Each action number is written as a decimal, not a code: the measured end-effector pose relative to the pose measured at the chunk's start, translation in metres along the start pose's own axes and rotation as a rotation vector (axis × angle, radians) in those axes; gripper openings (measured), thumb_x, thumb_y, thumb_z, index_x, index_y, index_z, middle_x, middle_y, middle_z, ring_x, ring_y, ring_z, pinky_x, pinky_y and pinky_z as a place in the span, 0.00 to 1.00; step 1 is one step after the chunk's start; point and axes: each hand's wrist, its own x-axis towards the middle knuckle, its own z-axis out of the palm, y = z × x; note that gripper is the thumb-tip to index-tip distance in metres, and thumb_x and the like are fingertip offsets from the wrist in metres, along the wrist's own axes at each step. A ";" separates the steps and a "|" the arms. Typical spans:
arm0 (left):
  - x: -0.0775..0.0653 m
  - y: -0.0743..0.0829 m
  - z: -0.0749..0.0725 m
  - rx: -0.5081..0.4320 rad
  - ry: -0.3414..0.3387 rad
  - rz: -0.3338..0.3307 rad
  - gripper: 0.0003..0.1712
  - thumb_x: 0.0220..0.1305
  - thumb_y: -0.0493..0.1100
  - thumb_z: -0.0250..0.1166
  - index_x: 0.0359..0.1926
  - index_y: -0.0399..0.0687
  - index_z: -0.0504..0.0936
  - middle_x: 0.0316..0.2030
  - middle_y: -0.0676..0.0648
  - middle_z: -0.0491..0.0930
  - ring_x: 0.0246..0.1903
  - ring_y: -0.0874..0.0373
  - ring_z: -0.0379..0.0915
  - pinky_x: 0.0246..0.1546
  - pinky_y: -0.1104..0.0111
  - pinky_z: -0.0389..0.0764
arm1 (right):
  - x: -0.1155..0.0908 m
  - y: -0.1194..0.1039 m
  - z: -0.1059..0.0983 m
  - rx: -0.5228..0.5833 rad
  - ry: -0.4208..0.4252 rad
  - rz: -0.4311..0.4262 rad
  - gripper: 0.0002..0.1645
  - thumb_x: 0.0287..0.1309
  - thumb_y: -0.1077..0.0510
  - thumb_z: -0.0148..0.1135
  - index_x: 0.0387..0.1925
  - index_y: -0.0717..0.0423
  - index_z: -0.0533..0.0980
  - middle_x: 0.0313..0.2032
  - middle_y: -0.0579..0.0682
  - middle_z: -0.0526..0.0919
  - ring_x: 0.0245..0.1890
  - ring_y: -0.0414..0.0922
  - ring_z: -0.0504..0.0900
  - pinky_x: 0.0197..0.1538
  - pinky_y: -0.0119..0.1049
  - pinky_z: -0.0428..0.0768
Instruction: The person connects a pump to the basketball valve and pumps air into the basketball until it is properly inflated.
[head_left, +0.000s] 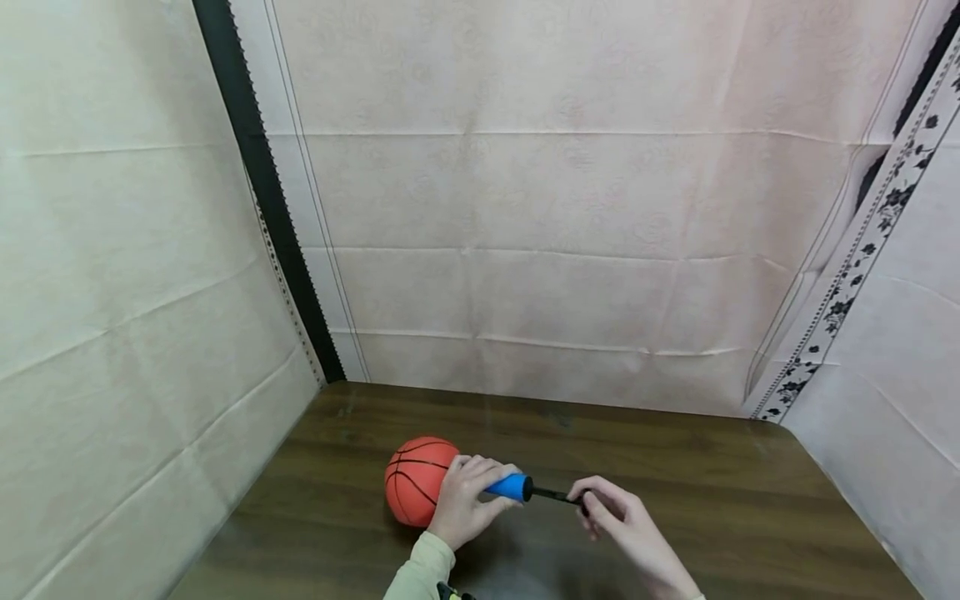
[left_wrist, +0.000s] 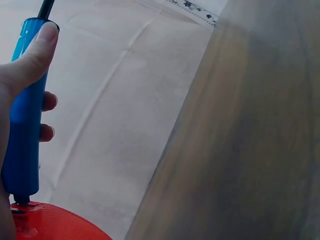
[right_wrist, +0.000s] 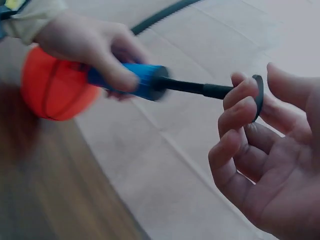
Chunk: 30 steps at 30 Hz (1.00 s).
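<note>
An orange-red basketball with black lines sits on the wooden table. My left hand grips the blue barrel of a ball pump, thumb along its top end in the left wrist view. The barrel's narrow tip meets the ball's surface there, beside the ball. A black rod extends out of the barrel toward the right. At its end, my right hand holds the black handle, fingers curled around the rod just behind the flat end and the thumb beyond it.
The dark wooden table is bordered by pale cloth walls: a back cloth, a left cloth and a right one with a black floral band. A dark strip runs down the left corner.
</note>
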 end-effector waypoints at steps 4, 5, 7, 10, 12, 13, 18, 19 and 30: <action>0.000 -0.001 -0.001 0.044 0.031 -0.024 0.26 0.45 0.55 0.76 0.49 0.66 0.83 0.37 0.60 0.85 0.39 0.66 0.78 0.46 0.63 0.71 | -0.006 0.000 -0.010 -0.003 0.017 -0.148 0.12 0.74 0.61 0.44 0.49 0.64 0.70 0.25 0.49 0.71 0.23 0.42 0.71 0.31 0.37 0.75; 0.000 -0.001 -0.001 0.056 0.035 -0.023 0.26 0.45 0.56 0.76 0.49 0.66 0.83 0.37 0.60 0.85 0.39 0.66 0.78 0.46 0.63 0.71 | -0.005 0.001 -0.010 0.003 0.012 -0.186 0.11 0.73 0.63 0.43 0.48 0.65 0.70 0.25 0.51 0.70 0.22 0.45 0.70 0.30 0.37 0.74; 0.001 0.001 0.001 0.066 0.029 -0.024 0.25 0.45 0.56 0.76 0.48 0.65 0.83 0.36 0.60 0.85 0.38 0.66 0.78 0.45 0.64 0.71 | -0.002 0.005 -0.007 0.018 -0.005 -0.254 0.10 0.73 0.66 0.42 0.46 0.67 0.69 0.23 0.55 0.67 0.21 0.48 0.69 0.27 0.38 0.73; 0.000 0.004 0.005 0.066 0.018 -0.023 0.25 0.46 0.56 0.76 0.48 0.64 0.84 0.36 0.60 0.85 0.37 0.66 0.78 0.44 0.64 0.71 | 0.006 0.013 0.002 0.064 -0.026 -0.246 0.10 0.73 0.65 0.41 0.46 0.69 0.67 0.22 0.55 0.66 0.20 0.44 0.69 0.25 0.36 0.73; 0.000 0.007 0.007 0.062 0.005 -0.021 0.25 0.46 0.56 0.76 0.48 0.63 0.84 0.36 0.60 0.85 0.37 0.66 0.78 0.44 0.64 0.71 | 0.012 0.019 0.010 0.070 -0.038 -0.224 0.11 0.73 0.64 0.41 0.45 0.71 0.66 0.22 0.54 0.66 0.20 0.39 0.70 0.25 0.35 0.74; 0.000 0.008 0.009 0.060 0.001 -0.018 0.24 0.46 0.56 0.76 0.47 0.63 0.84 0.36 0.60 0.85 0.37 0.66 0.78 0.44 0.64 0.71 | 0.015 0.022 0.014 0.066 -0.037 -0.210 0.11 0.74 0.63 0.42 0.45 0.71 0.66 0.22 0.54 0.67 0.21 0.36 0.71 0.25 0.34 0.74; -0.002 0.013 0.011 0.055 -0.001 -0.014 0.24 0.45 0.56 0.76 0.46 0.63 0.85 0.36 0.61 0.85 0.38 0.67 0.78 0.46 0.62 0.72 | 0.025 0.031 0.031 0.026 -0.010 -0.195 0.11 0.74 0.62 0.43 0.45 0.70 0.67 0.24 0.62 0.67 0.22 0.32 0.72 0.24 0.36 0.76; -0.002 0.013 0.010 0.054 -0.004 -0.012 0.23 0.45 0.56 0.76 0.46 0.63 0.85 0.36 0.61 0.85 0.38 0.67 0.78 0.46 0.61 0.72 | 0.026 0.031 0.032 0.017 -0.005 -0.198 0.11 0.74 0.62 0.43 0.45 0.69 0.67 0.24 0.63 0.67 0.22 0.32 0.72 0.24 0.36 0.76; -0.002 0.005 -0.001 0.095 0.027 0.025 0.26 0.43 0.56 0.77 0.47 0.66 0.83 0.36 0.61 0.85 0.37 0.67 0.78 0.45 0.64 0.71 | 0.007 0.014 0.001 0.000 -0.038 0.003 0.20 0.75 0.51 0.43 0.52 0.64 0.70 0.31 0.48 0.74 0.26 0.35 0.74 0.33 0.34 0.77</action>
